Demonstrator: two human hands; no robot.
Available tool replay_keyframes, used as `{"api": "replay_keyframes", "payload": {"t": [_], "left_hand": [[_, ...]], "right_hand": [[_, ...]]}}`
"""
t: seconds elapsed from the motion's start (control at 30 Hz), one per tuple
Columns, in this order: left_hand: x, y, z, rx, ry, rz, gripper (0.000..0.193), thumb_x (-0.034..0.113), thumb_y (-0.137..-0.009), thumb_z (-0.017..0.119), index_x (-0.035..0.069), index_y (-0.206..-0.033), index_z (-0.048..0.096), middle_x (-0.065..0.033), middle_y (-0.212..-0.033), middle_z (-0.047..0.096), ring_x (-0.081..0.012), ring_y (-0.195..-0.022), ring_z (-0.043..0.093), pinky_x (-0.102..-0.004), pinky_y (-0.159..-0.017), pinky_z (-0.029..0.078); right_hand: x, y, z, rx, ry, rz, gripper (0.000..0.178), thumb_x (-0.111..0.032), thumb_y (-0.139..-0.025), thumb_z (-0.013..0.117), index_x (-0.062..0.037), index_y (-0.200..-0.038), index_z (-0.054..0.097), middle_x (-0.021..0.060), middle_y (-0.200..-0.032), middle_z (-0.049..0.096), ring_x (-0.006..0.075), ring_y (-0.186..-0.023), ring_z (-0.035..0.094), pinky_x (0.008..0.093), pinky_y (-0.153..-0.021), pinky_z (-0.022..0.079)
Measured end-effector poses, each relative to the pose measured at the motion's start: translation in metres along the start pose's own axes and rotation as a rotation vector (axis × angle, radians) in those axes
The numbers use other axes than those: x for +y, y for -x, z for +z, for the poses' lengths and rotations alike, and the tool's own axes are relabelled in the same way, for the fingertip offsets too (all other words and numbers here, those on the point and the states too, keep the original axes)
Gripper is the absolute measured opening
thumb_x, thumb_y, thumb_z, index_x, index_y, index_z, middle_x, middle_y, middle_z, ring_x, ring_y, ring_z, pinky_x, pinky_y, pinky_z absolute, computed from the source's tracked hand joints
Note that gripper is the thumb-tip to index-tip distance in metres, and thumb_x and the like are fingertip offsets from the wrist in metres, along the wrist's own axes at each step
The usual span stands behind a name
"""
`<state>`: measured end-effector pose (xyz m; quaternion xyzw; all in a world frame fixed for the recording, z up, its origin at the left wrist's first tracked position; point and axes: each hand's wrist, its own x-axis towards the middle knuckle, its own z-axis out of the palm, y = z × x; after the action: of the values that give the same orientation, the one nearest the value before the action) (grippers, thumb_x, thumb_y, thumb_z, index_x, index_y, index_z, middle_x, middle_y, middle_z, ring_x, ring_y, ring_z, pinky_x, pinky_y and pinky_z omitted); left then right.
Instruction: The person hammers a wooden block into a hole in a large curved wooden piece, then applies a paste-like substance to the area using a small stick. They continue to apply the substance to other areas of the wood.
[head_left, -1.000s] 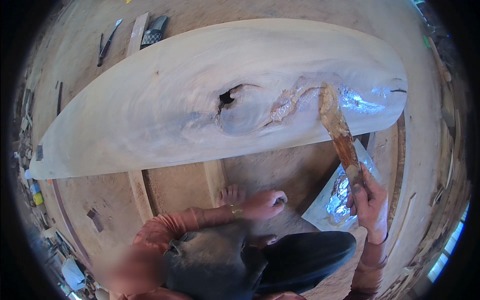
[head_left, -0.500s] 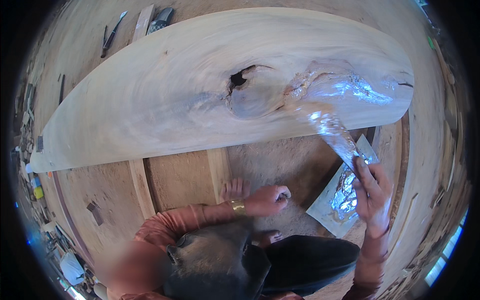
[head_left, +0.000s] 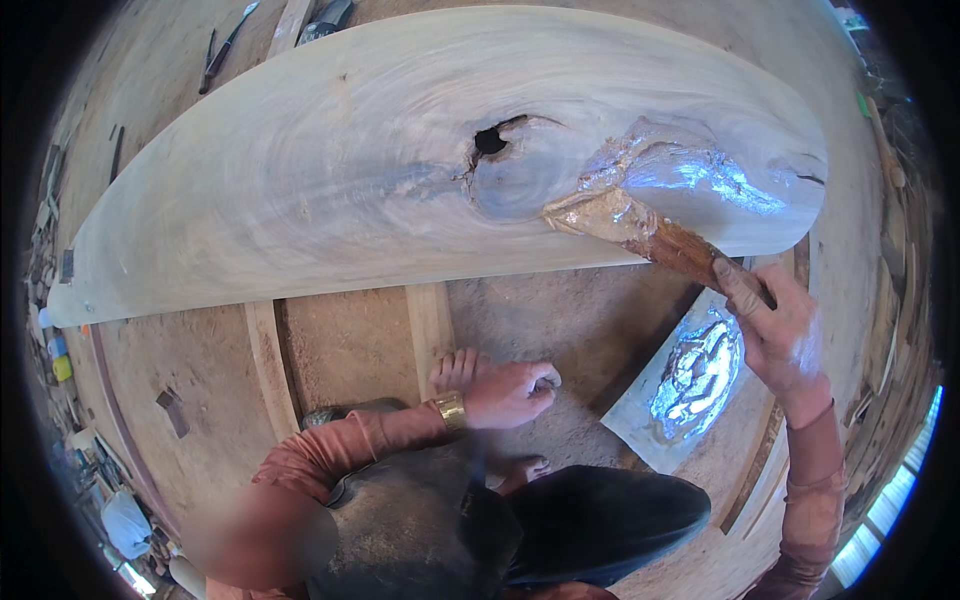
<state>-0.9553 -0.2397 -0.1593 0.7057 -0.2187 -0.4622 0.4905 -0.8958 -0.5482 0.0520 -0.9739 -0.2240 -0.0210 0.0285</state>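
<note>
A long pale wooden slab with one curved side lies across the view. It has a dark knot hole and, right of it, a patch of wet, shiny brown paste. My right hand grips a flat wooden stick, its far end coated in paste and touching the slab between knot and patch. Beside that hand, nearer me, a pale board carries a glossy puddle of paste. My left hand, fingers curled closed with nothing visible in them, hovers over my bare foot.
Wooden battens run under the slab on a dusty brown floor. Beyond its far edge lie a thin brush-like tool and a dark shoe-like thing. Stacked timber lines the right; cluttered tools lie at the left.
The wooden stick has turned and moved left over the slab, its coated end now nearer the knot. My right hand has shifted right and slightly up. My left hand stays closed.
</note>
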Motion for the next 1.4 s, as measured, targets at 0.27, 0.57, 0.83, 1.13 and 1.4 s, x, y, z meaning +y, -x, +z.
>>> {"api": "replay_keyframes", "payload": {"t": [0.27, 0.57, 0.83, 1.13, 1.4], "left_hand": [[-0.001, 0.006, 0.000, 0.003, 0.031, 0.015, 0.031, 0.022, -0.097, 0.061, 0.002, -0.119, 0.066, -0.0214, -0.103, 0.074, -0.0334, -0.098, 0.073, -0.0420, -0.089, 0.056], [-0.007, 0.008, 0.000, 0.016, 0.014, 0.020, 0.030, 0.021, -0.096, 0.061, 0.002, -0.119, 0.066, -0.0216, -0.101, 0.075, -0.0342, -0.095, 0.073, -0.0427, -0.085, 0.056], [-0.001, 0.005, 0.001, -0.034, -0.068, -0.003, 0.031, 0.025, -0.096, 0.059, 0.004, -0.118, 0.067, -0.0215, -0.101, 0.074, -0.0380, -0.096, 0.072, -0.0479, -0.087, 0.054], [-0.009, 0.003, 0.004, 0.003, -0.106, 0.006, 0.031, 0.023, -0.096, 0.061, 0.003, -0.120, 0.067, -0.0203, -0.101, 0.075, -0.0344, -0.093, 0.072, -0.0426, -0.085, 0.055], [-0.016, -0.001, -0.004, -0.106, -0.012, -0.100, 0.039, 0.025, -0.099, 0.060, 0.000, -0.129, 0.064, -0.0171, -0.119, 0.073, -0.0249, -0.109, 0.071, -0.0375, -0.096, 0.056]], "right_hand": [[-0.039, 0.023, -0.030, -0.150, -0.133, 0.249, 0.057, 0.006, -0.082, 0.070, -0.0100, -0.137, 0.067, 0.0144, -0.089, 0.060, 0.0323, -0.077, 0.061, 0.0406, -0.069, 0.050], [-0.087, 0.025, -0.015, -0.111, -0.306, 0.461, 0.064, 0.006, -0.084, 0.068, -0.0119, -0.146, 0.061, 0.0162, -0.089, 0.057, 0.0354, -0.077, 0.062, 0.0435, -0.070, 0.051], [-0.103, 0.027, -0.020, -0.230, -0.329, 0.450, 0.062, 0.003, -0.083, 0.071, -0.0146, -0.142, 0.064, 0.0138, -0.086, 0.058, 0.0328, -0.076, 0.065, 0.0440, -0.066, 0.053], [-0.063, 0.014, -0.024, 0.130, -0.717, 0.414, 0.046, -0.019, -0.097, 0.066, -0.0032, -0.141, 0.063, 0.0108, -0.081, 0.059, 0.0217, -0.074, 0.058, 0.0356, -0.068, 0.047], [-0.081, 0.102, 0.020, 0.496, -1.108, 0.876, 0.063, -0.028, -0.108, 0.050, -0.0029, -0.162, 0.030, 0.0155, -0.092, 0.073, 0.0090, -0.062, 0.060, 0.0242, -0.055, 0.046]]}}
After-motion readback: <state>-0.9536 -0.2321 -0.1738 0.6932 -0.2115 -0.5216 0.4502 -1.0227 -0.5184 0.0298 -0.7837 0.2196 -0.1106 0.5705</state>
